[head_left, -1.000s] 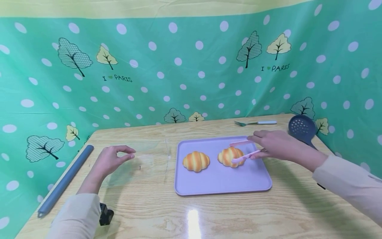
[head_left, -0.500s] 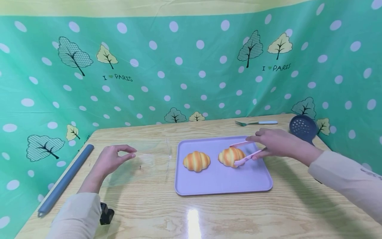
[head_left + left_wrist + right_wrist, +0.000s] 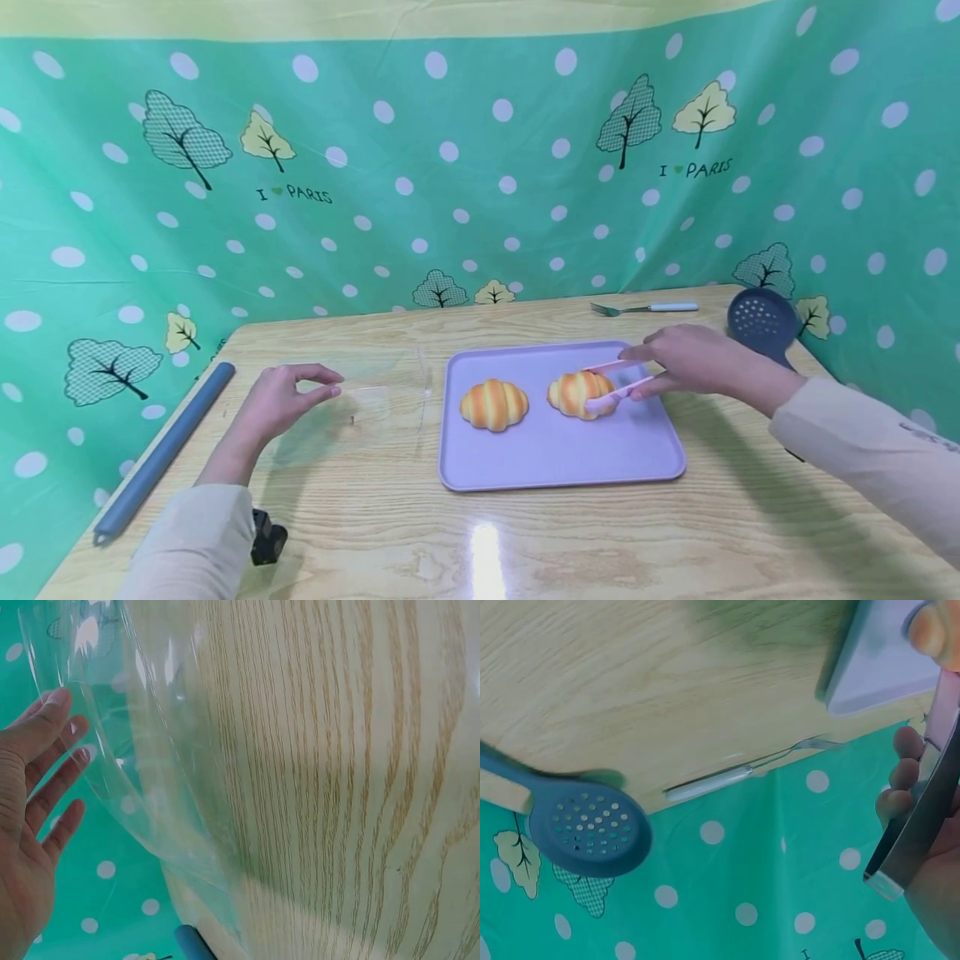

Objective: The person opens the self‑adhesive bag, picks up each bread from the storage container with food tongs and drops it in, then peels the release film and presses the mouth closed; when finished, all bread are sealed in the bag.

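Green dotted cloth point(image 3: 465, 225) hangs across the far side of the scene and down both flanks, behind a pale wood-grain table point(image 3: 360, 533). Right of the middle of it lies a lilac tray point(image 3: 555, 454), and to the left of that a piece of clear plastic point(image 3: 386, 408), which looks like a bag, though its outline is hard to follow. A grey-blue rod point(image 3: 167, 454) lies along the table's left edge.

My left hand point(image 3: 281, 404) pinches the rim of the plastic between thumb and forefinger, the other fingers loosely spread; it and the plastic look just as they did half a second ago. My right hand point(image 3: 693, 358) reaches in from the right with its fingers curled round the tongs point(image 3: 618, 396). Past it, at the far right, is a slotted skimmer point(image 3: 761, 321), and beyond the tray's far edge a white-handled fork point(image 3: 670, 307).

Smallest are two croissants on the tray: the left one point(image 3: 493, 405) sits untouched, the right one point(image 3: 573, 393) between the tong arms. What has just changed is slight: the pink tips have drawn a little closer together about the right croissant. I judge that I have it better enclosed than before, but it looks to be resting on the tray, and I cannot tell how firmly the tips press.
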Demonstrator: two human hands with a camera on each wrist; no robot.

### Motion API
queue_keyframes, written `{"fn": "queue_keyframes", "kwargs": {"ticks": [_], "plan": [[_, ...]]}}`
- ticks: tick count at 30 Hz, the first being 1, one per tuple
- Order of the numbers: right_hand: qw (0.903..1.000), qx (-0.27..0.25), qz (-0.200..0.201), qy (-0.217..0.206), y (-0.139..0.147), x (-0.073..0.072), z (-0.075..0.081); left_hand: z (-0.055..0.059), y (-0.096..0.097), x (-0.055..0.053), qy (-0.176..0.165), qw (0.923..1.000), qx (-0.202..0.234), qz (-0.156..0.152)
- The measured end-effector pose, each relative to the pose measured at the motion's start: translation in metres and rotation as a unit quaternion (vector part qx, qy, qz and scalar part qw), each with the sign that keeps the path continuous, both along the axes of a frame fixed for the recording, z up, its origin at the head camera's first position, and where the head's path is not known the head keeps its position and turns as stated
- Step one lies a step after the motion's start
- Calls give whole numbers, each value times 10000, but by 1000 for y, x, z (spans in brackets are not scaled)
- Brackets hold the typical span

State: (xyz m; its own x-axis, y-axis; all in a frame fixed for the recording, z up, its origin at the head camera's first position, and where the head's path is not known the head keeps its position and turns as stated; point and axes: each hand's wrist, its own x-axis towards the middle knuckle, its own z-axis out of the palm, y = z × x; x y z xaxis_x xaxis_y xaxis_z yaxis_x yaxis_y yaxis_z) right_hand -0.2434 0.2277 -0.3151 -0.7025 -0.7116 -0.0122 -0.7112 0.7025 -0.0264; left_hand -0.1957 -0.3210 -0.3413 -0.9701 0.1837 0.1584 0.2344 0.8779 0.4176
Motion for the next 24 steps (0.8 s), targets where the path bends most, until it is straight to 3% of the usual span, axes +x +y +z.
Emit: {"fn": "queue_keyframes", "kwargs": {"ticks": [13, 24], "plan": [[9999, 53, -33, -99, -1, 7, 0, -1, 1, 0, -46, 10000, -35, 38], [9990, -47, -436, -97, 3, 12, -3, -2, 2, -1, -81, 10000, -13, 28]]}}
